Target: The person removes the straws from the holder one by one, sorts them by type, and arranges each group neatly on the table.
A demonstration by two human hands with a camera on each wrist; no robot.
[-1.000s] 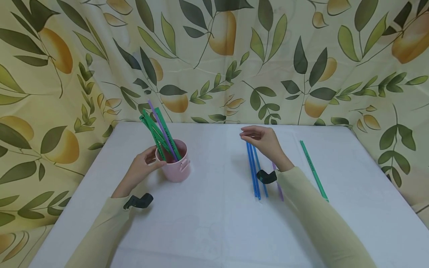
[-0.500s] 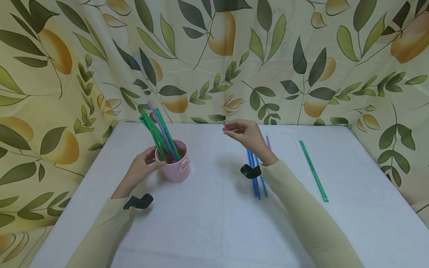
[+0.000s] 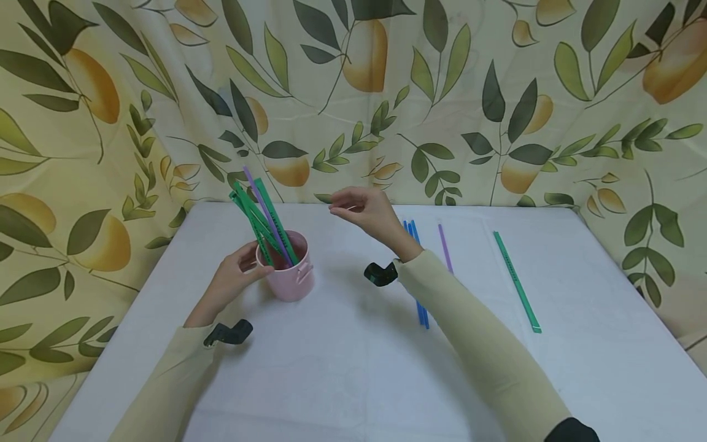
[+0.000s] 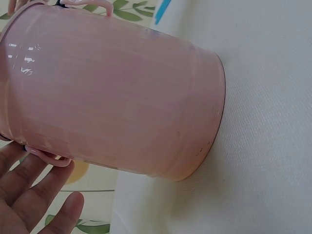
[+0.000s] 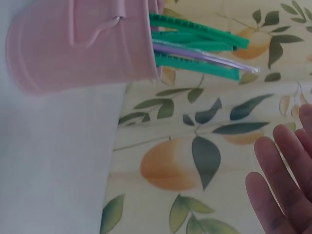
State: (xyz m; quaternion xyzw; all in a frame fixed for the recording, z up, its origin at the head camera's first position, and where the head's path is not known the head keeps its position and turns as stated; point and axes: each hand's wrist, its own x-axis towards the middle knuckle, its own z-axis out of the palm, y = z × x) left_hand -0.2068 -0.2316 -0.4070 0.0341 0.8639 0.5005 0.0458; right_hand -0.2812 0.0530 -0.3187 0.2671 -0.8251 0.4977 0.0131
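A small pink bucket (image 3: pixel 289 283) stands on the white table, holding several thin green straw-like sticks (image 3: pixel 275 216) with dark print and a purple one (image 3: pixel 255 187). My left hand (image 3: pixel 229 279) grips its left side near the rim, thumb on the near side; in the left wrist view the fingers (image 4: pixel 36 190) lie by a small side handle. To the right of the bucket, my right hand (image 3: pixel 369 215) is raised over the table's far part, fingers loosely bent and holding nothing. The right wrist view shows those fingers (image 5: pixel 278 180) apart from the bucket.
Blue sticks (image 3: pixel 422 313) lie under the right forearm, partly hidden by it. Farther right are a purple stick (image 3: pixel 445 245) and a green printed one (image 3: pixel 517 282). A leaf-and-fruit patterned cloth (image 3: pixel 353 123) hangs behind the table.
My right hand has moved left and slightly up, from over the blue sticks towards the bucket. The purple stick on the table has come partly into view. My left hand stays at the bucket.
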